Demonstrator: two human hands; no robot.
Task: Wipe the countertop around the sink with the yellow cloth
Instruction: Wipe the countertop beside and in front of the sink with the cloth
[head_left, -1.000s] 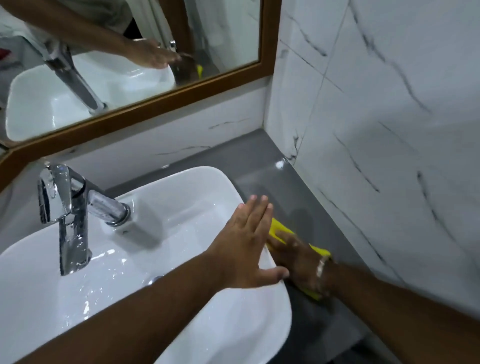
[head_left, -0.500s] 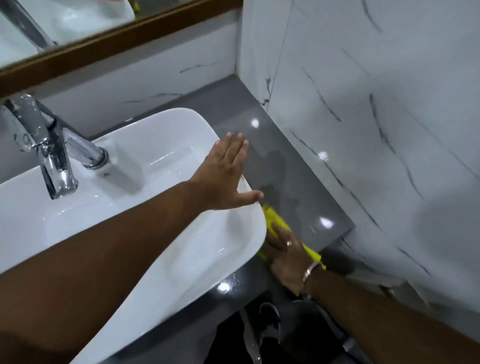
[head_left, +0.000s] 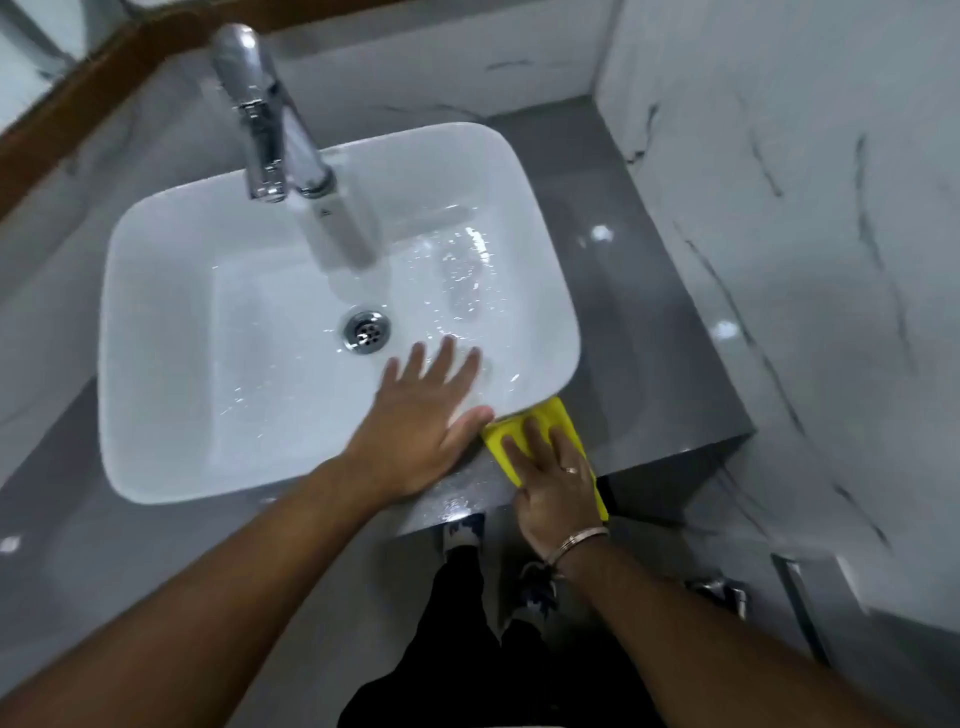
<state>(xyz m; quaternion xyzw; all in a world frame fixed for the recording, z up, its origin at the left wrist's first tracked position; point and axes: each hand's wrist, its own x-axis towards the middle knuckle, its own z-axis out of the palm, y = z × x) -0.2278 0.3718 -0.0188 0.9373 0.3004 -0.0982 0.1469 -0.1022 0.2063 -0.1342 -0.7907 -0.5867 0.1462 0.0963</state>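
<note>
A white rectangular sink (head_left: 171, 312) sits on a grey countertop (head_left: 649, 338). My right hand (head_left: 553, 478) lies flat on the yellow cloth (head_left: 556, 415), pressing it on the counter at the sink's front right corner, close to the counter's front edge. My left hand (head_left: 421, 415) rests open, fingers spread, on the sink's front rim, its thumb next to the cloth. Most of the cloth is hidden under my right hand.
A chrome tap (head_left: 265, 119) rises behind the basin, and a drain (head_left: 366, 331) sits in the wet bowl. A marble wall (head_left: 805, 208) bounds the counter on the right. A wood-framed mirror (head_left: 62, 98) stands at the back left. My legs and shoes (head_left: 462, 530) show below the edge.
My right hand has drawn the cloth from the counter's right side toward the front, round the sink's front right corner. My left hand slid along the rim to the front. The view tilted down.
</note>
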